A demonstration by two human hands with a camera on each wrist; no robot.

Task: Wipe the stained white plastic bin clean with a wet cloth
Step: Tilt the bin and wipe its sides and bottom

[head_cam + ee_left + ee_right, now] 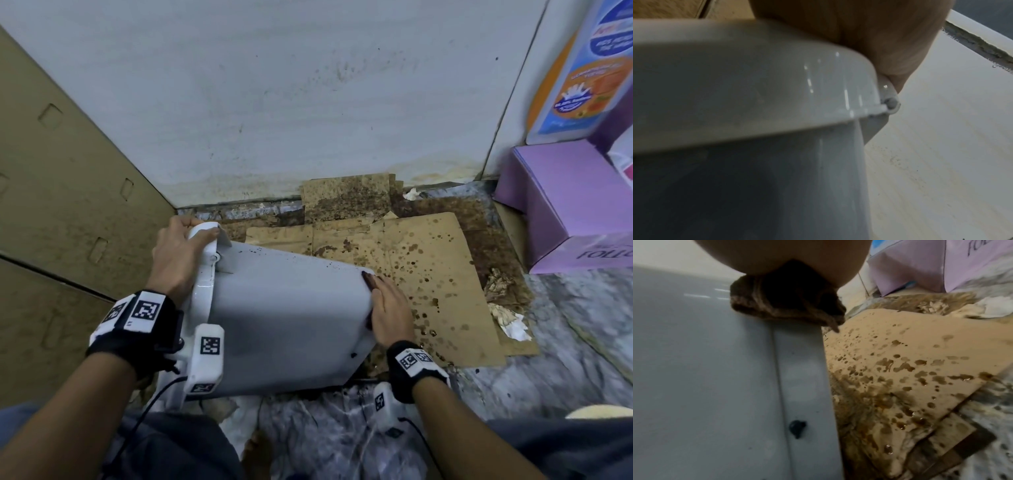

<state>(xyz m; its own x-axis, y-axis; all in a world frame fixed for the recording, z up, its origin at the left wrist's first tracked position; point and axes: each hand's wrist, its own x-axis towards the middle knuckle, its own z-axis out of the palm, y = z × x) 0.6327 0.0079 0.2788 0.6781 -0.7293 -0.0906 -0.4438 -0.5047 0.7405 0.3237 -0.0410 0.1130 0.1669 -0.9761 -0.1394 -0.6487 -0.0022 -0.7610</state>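
Observation:
The white plastic bin (284,318) lies tilted on its side, with its opening toward me at the left and its base to the right. My left hand (178,253) grips the rim and lid edge (756,89) at the top left, fingers curled over it. My right hand (390,308) lies flat with straight fingers and presses a dark brown wet cloth (370,279) against the base edge. In the right wrist view the cloth (785,305) bunches under my palm on the bin wall (705,369). A dark blob of dirt (796,428) sticks low on the bin, and small specks dot its upper side.
Brown-stained cardboard sheets (428,267) cover the floor under and beyond the bin. Crumpled dirty paper (507,318) lies to the right. Purple boxes (565,205) stand at the right, brown cartons (68,188) at the left, and a spattered white wall (274,102) behind.

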